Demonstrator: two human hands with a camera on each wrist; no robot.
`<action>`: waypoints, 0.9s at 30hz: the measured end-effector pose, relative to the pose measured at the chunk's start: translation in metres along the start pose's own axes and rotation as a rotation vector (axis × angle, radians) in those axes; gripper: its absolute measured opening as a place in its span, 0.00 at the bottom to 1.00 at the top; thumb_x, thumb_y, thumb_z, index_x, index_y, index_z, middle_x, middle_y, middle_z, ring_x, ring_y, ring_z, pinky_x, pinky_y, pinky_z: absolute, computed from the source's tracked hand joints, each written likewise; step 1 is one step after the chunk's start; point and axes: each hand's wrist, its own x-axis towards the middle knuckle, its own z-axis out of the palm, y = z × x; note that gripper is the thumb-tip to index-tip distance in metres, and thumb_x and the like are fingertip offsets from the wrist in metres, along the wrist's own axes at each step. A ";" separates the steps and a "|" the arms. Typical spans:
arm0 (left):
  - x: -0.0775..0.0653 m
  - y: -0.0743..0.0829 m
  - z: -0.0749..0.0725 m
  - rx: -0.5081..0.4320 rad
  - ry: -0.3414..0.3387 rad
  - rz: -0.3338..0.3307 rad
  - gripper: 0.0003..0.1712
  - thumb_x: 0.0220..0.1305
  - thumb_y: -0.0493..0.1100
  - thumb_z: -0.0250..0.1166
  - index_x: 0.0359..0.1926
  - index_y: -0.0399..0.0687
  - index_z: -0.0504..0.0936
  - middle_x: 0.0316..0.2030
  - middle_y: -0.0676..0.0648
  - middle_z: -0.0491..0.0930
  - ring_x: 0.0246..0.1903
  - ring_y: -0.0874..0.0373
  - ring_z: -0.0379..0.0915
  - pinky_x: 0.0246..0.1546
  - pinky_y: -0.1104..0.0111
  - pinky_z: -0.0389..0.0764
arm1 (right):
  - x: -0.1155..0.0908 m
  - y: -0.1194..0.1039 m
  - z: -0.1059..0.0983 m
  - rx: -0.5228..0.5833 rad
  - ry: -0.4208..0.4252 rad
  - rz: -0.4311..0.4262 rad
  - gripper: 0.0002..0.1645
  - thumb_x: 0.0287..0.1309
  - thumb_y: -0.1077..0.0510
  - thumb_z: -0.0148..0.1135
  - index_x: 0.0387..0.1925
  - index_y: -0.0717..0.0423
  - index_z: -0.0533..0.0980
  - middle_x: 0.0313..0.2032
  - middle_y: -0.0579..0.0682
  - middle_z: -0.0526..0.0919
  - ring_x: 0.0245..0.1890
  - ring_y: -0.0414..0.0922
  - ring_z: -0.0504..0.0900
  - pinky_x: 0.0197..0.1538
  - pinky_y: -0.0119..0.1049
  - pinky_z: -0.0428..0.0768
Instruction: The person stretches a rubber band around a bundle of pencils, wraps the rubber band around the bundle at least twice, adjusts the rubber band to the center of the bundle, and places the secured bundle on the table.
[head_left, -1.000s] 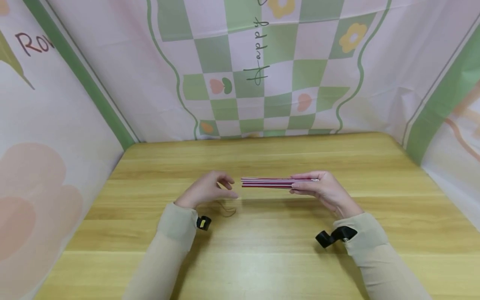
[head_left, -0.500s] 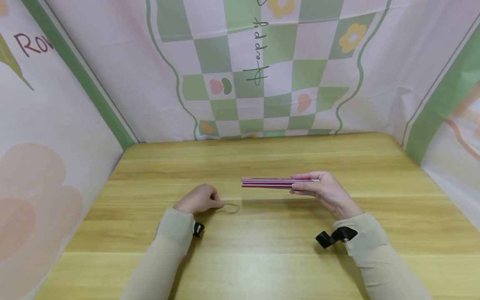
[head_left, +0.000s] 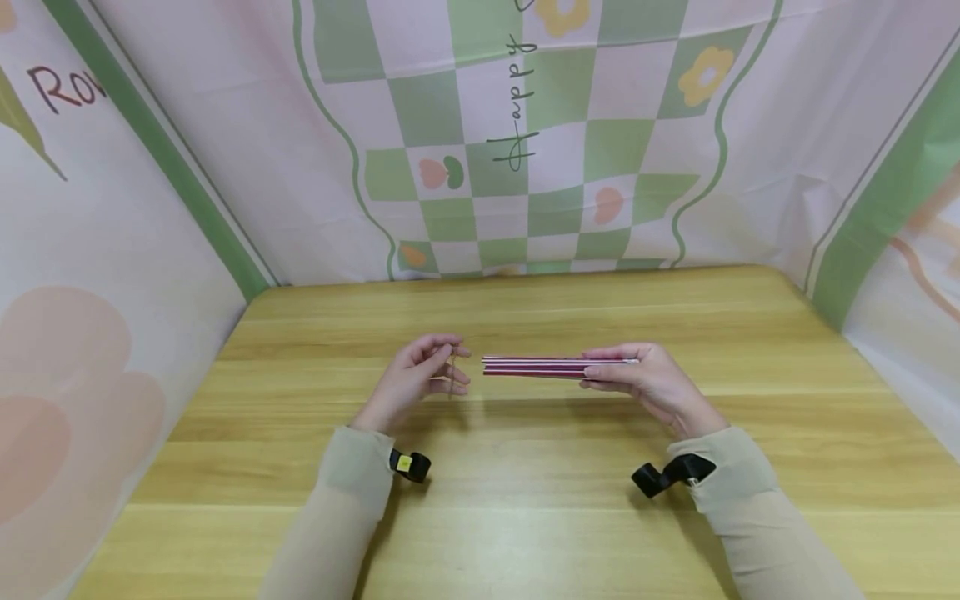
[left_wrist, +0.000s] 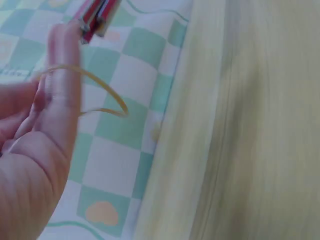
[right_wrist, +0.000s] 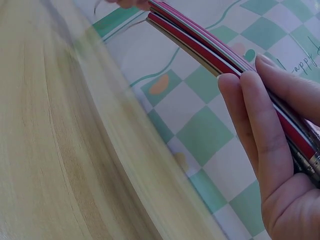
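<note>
My right hand (head_left: 654, 385) grips a bundle of striped pencils (head_left: 534, 366) near their right ends, level above the table. Metal ferrules show at the held end in the right wrist view. Facing the bundle's free left ends is my left hand (head_left: 411, 373), a small gap away in the head view. It holds a thin tan rubber band (left_wrist: 118, 99), which loops across the fingers and stands out from them in the left wrist view. The fingers of that hand are partly spread. Exactly how the thumb and fingers hold the band is partly hidden.
Both hands are over a wooden table (head_left: 495, 533). A patterned cloth (head_left: 555, 200) hangs behind its far edge, with more cloth at both sides. Black wrist cameras sit at the left cuff (head_left: 411, 465) and right cuff (head_left: 671, 473).
My left hand went down to the rubber band on the table, picked it up and raised it toward the pencils' left ends. My right hand and the pencils stayed in place.
</note>
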 end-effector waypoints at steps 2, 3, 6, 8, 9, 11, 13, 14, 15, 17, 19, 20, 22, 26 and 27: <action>0.000 0.001 0.004 -0.029 0.025 0.015 0.19 0.74 0.35 0.53 0.63 0.40 0.69 0.61 0.36 0.74 0.35 0.58 0.83 0.37 0.64 0.86 | 0.000 -0.001 0.000 0.003 -0.003 -0.001 0.17 0.60 0.73 0.61 0.38 0.50 0.87 0.39 0.50 0.89 0.36 0.45 0.90 0.45 0.34 0.85; 0.001 0.001 0.006 -0.035 0.042 0.019 0.19 0.72 0.33 0.56 0.62 0.40 0.69 0.63 0.36 0.73 0.34 0.59 0.83 0.33 0.65 0.86 | 0.000 -0.001 0.000 0.005 -0.006 -0.001 0.17 0.60 0.73 0.61 0.38 0.50 0.87 0.39 0.50 0.89 0.36 0.45 0.90 0.45 0.34 0.85; 0.002 0.000 0.011 -0.029 0.097 0.018 0.17 0.67 0.34 0.63 0.55 0.41 0.71 0.64 0.36 0.74 0.33 0.58 0.85 0.23 0.69 0.83 | 0.000 -0.002 0.001 0.009 -0.009 -0.005 0.17 0.60 0.74 0.61 0.38 0.50 0.87 0.39 0.50 0.89 0.36 0.45 0.90 0.45 0.34 0.85; 0.002 0.000 0.012 -0.017 0.112 0.013 0.15 0.66 0.36 0.66 0.51 0.40 0.73 0.62 0.36 0.75 0.34 0.57 0.86 0.21 0.70 0.82 | 0.000 -0.003 0.001 0.011 -0.010 -0.007 0.18 0.60 0.74 0.61 0.38 0.50 0.86 0.39 0.50 0.89 0.36 0.45 0.90 0.45 0.34 0.85; 0.003 -0.001 0.013 -0.004 0.115 0.011 0.15 0.66 0.38 0.66 0.50 0.40 0.74 0.61 0.36 0.76 0.35 0.56 0.86 0.21 0.70 0.82 | 0.000 -0.003 0.001 0.011 -0.010 -0.007 0.18 0.60 0.74 0.61 0.38 0.50 0.87 0.39 0.50 0.89 0.36 0.45 0.90 0.45 0.34 0.85; 0.002 0.000 0.014 0.045 0.114 0.006 0.15 0.66 0.42 0.67 0.50 0.41 0.78 0.58 0.38 0.79 0.39 0.54 0.86 0.23 0.68 0.83 | 0.000 -0.003 0.002 0.011 -0.008 -0.007 0.18 0.60 0.74 0.60 0.37 0.50 0.87 0.39 0.50 0.89 0.36 0.45 0.90 0.45 0.34 0.85; 0.001 0.000 0.014 0.108 0.109 0.007 0.18 0.65 0.45 0.68 0.53 0.43 0.80 0.55 0.40 0.81 0.43 0.50 0.84 0.27 0.65 0.84 | -0.001 -0.004 0.002 0.016 -0.009 -0.009 0.18 0.60 0.74 0.60 0.38 0.50 0.86 0.39 0.50 0.89 0.36 0.46 0.90 0.45 0.34 0.85; 0.001 0.000 0.015 0.145 0.107 0.007 0.20 0.64 0.47 0.69 0.54 0.46 0.81 0.54 0.42 0.81 0.45 0.48 0.83 0.29 0.64 0.85 | -0.001 -0.004 0.002 0.016 -0.008 -0.011 0.18 0.60 0.74 0.60 0.38 0.50 0.86 0.39 0.50 0.89 0.36 0.46 0.90 0.45 0.34 0.85; 0.001 0.001 0.015 0.179 0.104 0.006 0.21 0.63 0.48 0.70 0.56 0.48 0.81 0.53 0.42 0.82 0.46 0.47 0.81 0.31 0.62 0.85 | -0.001 -0.004 0.002 0.018 -0.009 -0.011 0.18 0.60 0.74 0.60 0.38 0.50 0.86 0.39 0.51 0.89 0.36 0.46 0.90 0.45 0.34 0.85; 0.000 0.003 0.017 0.247 0.090 0.000 0.25 0.60 0.51 0.72 0.58 0.54 0.81 0.51 0.44 0.82 0.47 0.46 0.79 0.34 0.59 0.85 | -0.001 -0.004 0.003 0.021 -0.010 -0.012 0.18 0.60 0.74 0.60 0.38 0.51 0.86 0.39 0.51 0.89 0.36 0.46 0.90 0.45 0.35 0.85; 0.000 0.004 0.019 0.289 0.062 -0.002 0.28 0.57 0.52 0.74 0.59 0.59 0.79 0.52 0.44 0.81 0.48 0.47 0.78 0.36 0.57 0.85 | -0.001 -0.004 0.003 0.024 -0.011 -0.014 0.18 0.60 0.75 0.60 0.38 0.51 0.86 0.39 0.51 0.89 0.36 0.47 0.90 0.45 0.35 0.85; 0.000 0.005 0.021 0.298 0.045 -0.004 0.29 0.56 0.52 0.75 0.59 0.60 0.79 0.53 0.44 0.80 0.49 0.48 0.78 0.38 0.55 0.85 | -0.001 -0.004 0.003 0.027 -0.012 -0.015 0.17 0.60 0.75 0.60 0.37 0.51 0.86 0.39 0.51 0.89 0.36 0.47 0.90 0.45 0.35 0.85; 0.000 0.006 0.023 0.303 0.012 -0.003 0.30 0.55 0.52 0.75 0.60 0.62 0.78 0.56 0.45 0.79 0.51 0.49 0.78 0.39 0.55 0.85 | -0.001 -0.003 0.003 0.035 -0.019 -0.015 0.17 0.60 0.75 0.60 0.38 0.52 0.86 0.39 0.52 0.89 0.36 0.47 0.90 0.45 0.35 0.85; 0.003 0.004 0.028 0.269 -0.029 0.013 0.30 0.56 0.48 0.75 0.61 0.59 0.77 0.61 0.45 0.75 0.51 0.52 0.77 0.37 0.56 0.86 | -0.001 -0.003 0.004 0.045 -0.034 -0.019 0.17 0.60 0.75 0.60 0.38 0.53 0.86 0.39 0.52 0.89 0.36 0.47 0.90 0.46 0.35 0.85; 0.004 0.004 0.029 0.260 -0.035 0.016 0.30 0.57 0.47 0.74 0.61 0.58 0.77 0.61 0.45 0.75 0.49 0.53 0.77 0.36 0.57 0.86 | -0.001 -0.003 0.004 0.046 -0.038 -0.021 0.17 0.60 0.74 0.60 0.38 0.53 0.87 0.39 0.52 0.89 0.36 0.47 0.90 0.46 0.35 0.85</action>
